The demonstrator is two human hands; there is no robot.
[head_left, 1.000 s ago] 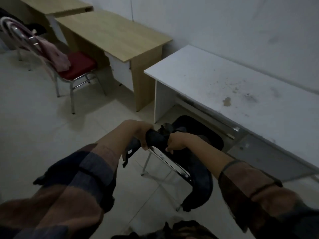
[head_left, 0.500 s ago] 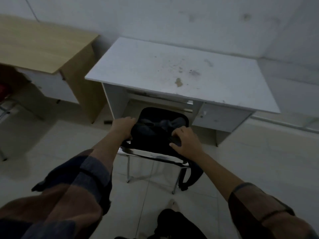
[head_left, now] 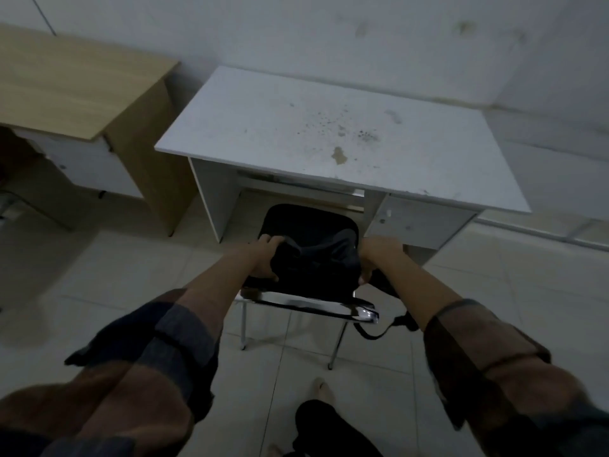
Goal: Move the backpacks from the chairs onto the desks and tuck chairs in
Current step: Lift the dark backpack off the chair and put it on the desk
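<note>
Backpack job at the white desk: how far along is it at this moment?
Done: nothing visible yet; the white desk top carries no bag. In hand: the left hand and right hand grip the black backpack, which sits at the chair back. Left: put it on the desk, then push the chair under.

two desks [head_left: 329, 133], one chair [head_left: 306, 303], one backpack [head_left: 313, 262]
</note>
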